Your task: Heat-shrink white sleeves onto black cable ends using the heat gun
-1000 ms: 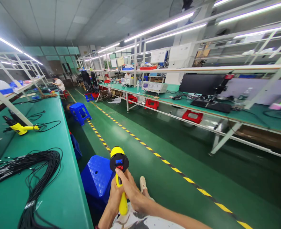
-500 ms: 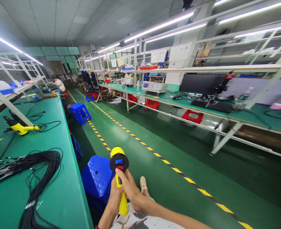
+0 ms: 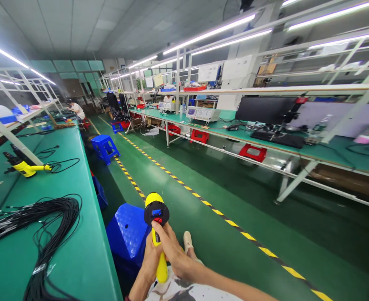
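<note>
Left of the near blue stool (image 3: pixel 129 234), the green bench (image 3: pixel 84 259) carried a black-nosed yellow tool (image 3: pixel 26 168) and, nearer you, a bundle of black cables (image 3: pixel 63 209). Just right of the stool, your left hand (image 3: pixel 150 253) was wrapped around the handle of a display-backed yellow tool (image 3: pixel 156 213); your right hand (image 3: pixel 171 247) clasped it too, thumb by the red button (image 3: pixel 157 220). Farther right of the stool sat a pale shoe (image 3: pixel 187 240).
</note>
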Demonstrator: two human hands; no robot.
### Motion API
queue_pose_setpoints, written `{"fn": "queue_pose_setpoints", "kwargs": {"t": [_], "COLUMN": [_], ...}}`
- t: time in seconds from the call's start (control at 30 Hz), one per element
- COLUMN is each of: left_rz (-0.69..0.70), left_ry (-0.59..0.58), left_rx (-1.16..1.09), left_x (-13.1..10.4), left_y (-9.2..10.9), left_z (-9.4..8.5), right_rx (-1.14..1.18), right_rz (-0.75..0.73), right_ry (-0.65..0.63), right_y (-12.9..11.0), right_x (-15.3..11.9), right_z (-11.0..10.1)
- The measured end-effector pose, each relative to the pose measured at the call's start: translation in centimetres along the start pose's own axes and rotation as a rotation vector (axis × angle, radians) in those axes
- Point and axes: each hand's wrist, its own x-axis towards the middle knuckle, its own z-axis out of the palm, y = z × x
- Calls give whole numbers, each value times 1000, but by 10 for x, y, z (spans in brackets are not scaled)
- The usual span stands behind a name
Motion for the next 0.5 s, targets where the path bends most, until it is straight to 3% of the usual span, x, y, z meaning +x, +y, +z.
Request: {"fn": "queue_pose_setpoints", "kwargs": {"t": [0.5], "left_rz": [3], "left_ry": [-4], "left_rx": [-1], "left_x": [1], "left_y": [1], "left_z": [-1], "right_rx": [13], "right_rz": [15], "right_ry": [-21], "right_y": [1], "right_x": [4], "right_z": [2]}}
